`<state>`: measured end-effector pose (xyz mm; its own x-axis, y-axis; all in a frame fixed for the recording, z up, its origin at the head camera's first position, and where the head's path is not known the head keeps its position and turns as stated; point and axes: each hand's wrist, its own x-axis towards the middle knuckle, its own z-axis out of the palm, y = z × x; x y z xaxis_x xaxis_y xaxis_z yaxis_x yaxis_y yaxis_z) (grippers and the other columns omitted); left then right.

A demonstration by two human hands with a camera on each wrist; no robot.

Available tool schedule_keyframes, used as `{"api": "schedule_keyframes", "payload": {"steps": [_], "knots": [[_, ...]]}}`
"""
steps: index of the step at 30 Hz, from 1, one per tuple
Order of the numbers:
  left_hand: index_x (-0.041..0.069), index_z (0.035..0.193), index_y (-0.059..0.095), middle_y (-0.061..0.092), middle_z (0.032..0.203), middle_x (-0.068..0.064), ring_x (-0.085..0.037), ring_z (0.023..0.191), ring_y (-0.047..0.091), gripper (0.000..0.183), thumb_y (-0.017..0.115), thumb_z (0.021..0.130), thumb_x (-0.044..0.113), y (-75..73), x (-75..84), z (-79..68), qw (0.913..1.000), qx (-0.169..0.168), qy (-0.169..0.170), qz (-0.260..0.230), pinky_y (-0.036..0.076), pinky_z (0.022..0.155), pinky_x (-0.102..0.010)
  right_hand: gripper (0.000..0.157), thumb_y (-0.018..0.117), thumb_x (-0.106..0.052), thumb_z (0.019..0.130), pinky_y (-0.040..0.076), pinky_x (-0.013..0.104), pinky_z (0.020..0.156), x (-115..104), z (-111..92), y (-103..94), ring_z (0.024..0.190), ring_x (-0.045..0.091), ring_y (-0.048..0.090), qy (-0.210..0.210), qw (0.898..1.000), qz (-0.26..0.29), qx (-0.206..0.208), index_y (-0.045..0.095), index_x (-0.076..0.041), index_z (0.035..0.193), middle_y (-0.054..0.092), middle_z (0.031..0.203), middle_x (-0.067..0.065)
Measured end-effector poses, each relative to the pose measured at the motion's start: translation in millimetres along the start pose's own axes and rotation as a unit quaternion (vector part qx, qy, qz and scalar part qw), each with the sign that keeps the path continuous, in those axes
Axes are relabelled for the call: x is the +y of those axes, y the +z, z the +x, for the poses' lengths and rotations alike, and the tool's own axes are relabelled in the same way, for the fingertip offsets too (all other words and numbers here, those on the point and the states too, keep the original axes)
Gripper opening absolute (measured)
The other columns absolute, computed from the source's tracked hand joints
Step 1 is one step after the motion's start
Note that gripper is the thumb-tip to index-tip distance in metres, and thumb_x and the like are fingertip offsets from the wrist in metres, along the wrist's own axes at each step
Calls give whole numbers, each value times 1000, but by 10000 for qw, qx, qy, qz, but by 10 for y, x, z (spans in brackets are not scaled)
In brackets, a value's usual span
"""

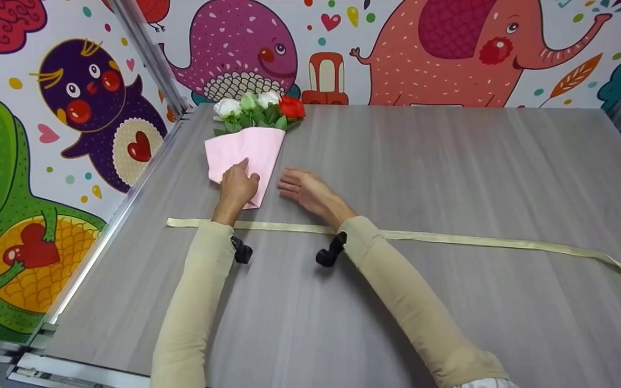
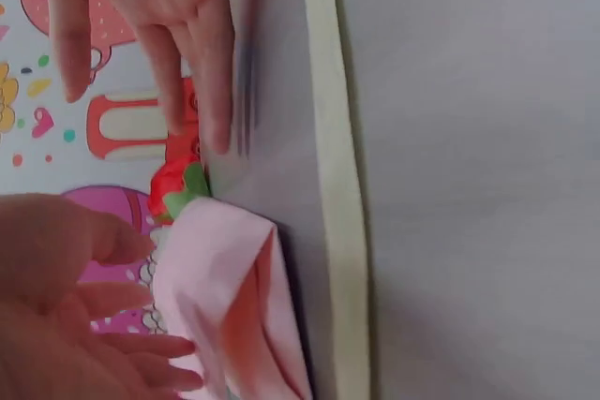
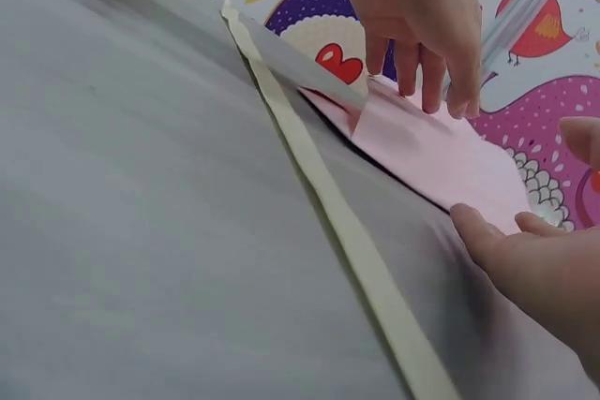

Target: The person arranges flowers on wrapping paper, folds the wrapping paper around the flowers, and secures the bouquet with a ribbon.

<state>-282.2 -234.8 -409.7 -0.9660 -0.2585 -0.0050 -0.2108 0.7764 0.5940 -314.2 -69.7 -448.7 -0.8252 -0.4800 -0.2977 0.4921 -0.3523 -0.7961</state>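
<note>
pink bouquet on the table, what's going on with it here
A person is working at it with two bare hands. The left hand is over the lower part of the pink wrapping, though whether it presses on it is hard to tell. The right hand is open beside the wrapping, holding nothing. Red and white flowers show at the top. A pale ribbon lies stretched across the table, passing beneath the arms, not tied round the bouquet.

Pink-wrapped bouquet [image 1: 251,143] w/ red & wht blooms [image 1: 269,98], lying flat, crm ribbon [image 1: 450,238] nr
</note>
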Motion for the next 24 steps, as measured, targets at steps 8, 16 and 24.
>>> {"api": "schedule_keyframes", "payload": {"steps": [8,16,24], "knots": [[-13,145,41,44,151,-30,-42,142,43,56,44,102,23,-63,-199,13,9955,-617,-693,173,36,118,-48,51,45,-13,105,37,42,118,99,113,168,147,32,40,136,9997,192,-94,33,5,151,34,160,21],[-10,145,43,48,148,-30,-42,137,48,61,45,103,34,-92,-170,-5,9833,-1252,-701,1120,39,112,-56,48,47,-9,103,37,41,118,76,133,221,145,31,43,199,9997,148,-14,41,6,147,39,158,20],[-12,144,43,47,149,-30,-42,137,48,60,41,104,32,-144,-185,-57,9868,-1324,-429,822,38,114,-50,61,50,-9,99,36,43,119,71,130,244,148,31,37,260,9994,225,-81,27,3,154,37,158,20]]}}
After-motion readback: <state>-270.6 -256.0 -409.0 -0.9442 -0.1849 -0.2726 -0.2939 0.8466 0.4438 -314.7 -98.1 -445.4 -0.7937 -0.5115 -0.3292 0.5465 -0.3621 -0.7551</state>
